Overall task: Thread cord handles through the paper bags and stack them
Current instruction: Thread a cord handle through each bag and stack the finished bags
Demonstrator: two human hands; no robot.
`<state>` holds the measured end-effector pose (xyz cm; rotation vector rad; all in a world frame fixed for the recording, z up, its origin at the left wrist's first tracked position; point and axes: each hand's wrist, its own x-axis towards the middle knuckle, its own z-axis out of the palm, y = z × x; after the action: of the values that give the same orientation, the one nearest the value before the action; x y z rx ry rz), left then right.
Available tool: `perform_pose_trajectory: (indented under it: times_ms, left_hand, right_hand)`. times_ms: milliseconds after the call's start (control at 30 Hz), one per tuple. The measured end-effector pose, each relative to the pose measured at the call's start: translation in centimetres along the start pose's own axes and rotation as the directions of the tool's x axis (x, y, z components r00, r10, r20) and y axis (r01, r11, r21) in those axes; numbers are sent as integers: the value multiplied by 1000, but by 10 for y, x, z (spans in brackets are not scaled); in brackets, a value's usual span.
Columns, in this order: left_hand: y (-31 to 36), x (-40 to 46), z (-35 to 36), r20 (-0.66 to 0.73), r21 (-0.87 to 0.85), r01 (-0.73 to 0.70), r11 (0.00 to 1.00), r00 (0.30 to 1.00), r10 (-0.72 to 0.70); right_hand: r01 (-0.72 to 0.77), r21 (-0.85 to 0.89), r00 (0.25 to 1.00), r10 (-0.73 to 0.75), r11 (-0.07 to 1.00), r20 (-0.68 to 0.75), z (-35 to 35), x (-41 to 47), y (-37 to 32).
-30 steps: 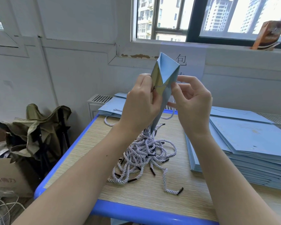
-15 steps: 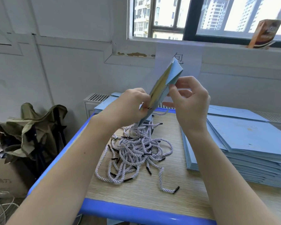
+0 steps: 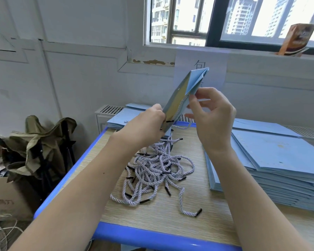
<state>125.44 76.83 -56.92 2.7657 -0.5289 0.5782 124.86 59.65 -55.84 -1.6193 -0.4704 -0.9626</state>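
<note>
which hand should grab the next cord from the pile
Probably the left hand. It grips the bag at its low end, just above the cord pile. The right hand sits higher, pinching the bag's edge, nearer the stack.

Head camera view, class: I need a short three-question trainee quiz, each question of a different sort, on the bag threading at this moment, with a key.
1. True or false: the paper bag lies flat on the table.
2. Which hand pinches the bag's upper edge? A) left hand B) right hand C) neither
3. Fill in: the loose cords on the table have ____ tips.

Key
1. False; both hands hold it raised above the table.
2. B; the left hand grips the lower end.
3. Black.
</note>
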Motion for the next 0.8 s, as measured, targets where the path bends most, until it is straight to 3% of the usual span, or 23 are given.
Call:
perform_pose_trajectory:
  times_ms: [133,333,600,800]
  left_hand:
    - [1,3,2,-6,-50,10,999,1000,-11]
    - [3,2,1,-76,-130,-101,986,993,91]
    - [14,-1,-3,-244,-262,-80,962,970,14]
    - [21,0,-3,-487,-256,-219,941,870,70]
  right_hand:
    - [28,-22,1000,-28,999,1,1,-1,2]
    - [13,-82,1000,-14,997,-7,0,1,1]
    - [-49,-136,993,63,989,98,2,-3,-3]
    - [-87,-69,982,97,994,164,3,-3,1]
